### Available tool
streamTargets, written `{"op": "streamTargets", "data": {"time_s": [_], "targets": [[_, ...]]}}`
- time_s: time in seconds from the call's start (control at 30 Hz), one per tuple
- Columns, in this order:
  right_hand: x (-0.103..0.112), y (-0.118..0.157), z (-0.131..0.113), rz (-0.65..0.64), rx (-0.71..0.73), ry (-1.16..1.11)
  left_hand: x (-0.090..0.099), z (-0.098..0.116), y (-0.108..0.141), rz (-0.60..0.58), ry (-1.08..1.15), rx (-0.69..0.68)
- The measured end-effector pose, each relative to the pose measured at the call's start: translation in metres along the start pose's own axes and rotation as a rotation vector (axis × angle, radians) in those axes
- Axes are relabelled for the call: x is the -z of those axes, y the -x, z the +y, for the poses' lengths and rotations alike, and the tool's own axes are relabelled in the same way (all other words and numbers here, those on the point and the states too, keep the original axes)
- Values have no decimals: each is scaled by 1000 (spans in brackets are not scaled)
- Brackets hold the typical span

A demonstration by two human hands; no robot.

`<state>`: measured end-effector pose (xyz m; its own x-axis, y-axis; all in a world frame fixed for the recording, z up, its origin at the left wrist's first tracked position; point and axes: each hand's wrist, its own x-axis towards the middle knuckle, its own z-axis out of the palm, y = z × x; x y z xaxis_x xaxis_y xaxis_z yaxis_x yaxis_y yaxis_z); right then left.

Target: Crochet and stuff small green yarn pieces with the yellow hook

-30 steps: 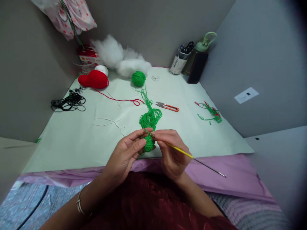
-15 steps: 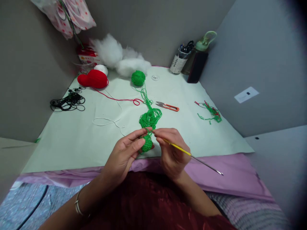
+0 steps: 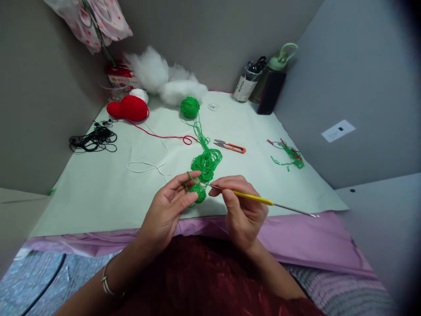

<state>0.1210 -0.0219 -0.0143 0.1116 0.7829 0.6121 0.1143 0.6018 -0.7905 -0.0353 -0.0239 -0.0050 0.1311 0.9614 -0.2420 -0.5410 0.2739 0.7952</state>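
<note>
My left hand (image 3: pixel 169 206) pinches a small green crocheted piece (image 3: pixel 198 193) between thumb and fingers, with a strand of green yarn looped over the index finger. My right hand (image 3: pixel 245 210) is closed around the yellow grip of a crochet hook (image 3: pixel 253 197). The hook's thin tip points left and reaches the top of the green piece; whether it is inside a stitch is too small to tell. Just beyond the hands lies a loose heap of green yarn (image 3: pixel 206 162), its strands running back to a green yarn ball (image 3: pixel 190 107).
Orange-handled thread snips (image 3: pixel 230 146) lie right of the yarn heap. Red yarn (image 3: pixel 128 108), black cord (image 3: pixel 94 138) and white stuffing (image 3: pixel 182 90) sit at left and back. Yarn scraps (image 3: pixel 291 156) lie at right. A pen cup (image 3: pixel 244 87), bottle (image 3: pixel 278 62) and phone (image 3: pixel 271 93) stand back right.
The green piece has turned and moved slightly left in my left hand. My right hand has shifted a little right and down, and the hook lies flatter with more of its tip showing.
</note>
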Motion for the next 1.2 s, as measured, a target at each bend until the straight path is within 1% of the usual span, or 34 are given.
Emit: {"op": "streamTargets", "data": {"time_s": [0.13, 0.43, 0.6, 0.8, 0.97, 1.2], "targets": [[0, 1, -1, 23, 13, 2, 0, 1, 0, 19, 15, -25], [2, 0, -3, -39, 19, 2, 3, 0, -1, -10, 15, 10], [2, -1, -2, -46, 16, 3, 3, -1, 0, -9, 23, 16], [1, 0, -2, -53, 12, -19, 4, 0, 2, -56, 54, 21], [0, 0, -2, -44, 11, -19, 4, 0, 1, -69, 58, 29], [1, 0, -1, -63, 71, 29, 4, 0, 1, -49, 46, 21]]}}
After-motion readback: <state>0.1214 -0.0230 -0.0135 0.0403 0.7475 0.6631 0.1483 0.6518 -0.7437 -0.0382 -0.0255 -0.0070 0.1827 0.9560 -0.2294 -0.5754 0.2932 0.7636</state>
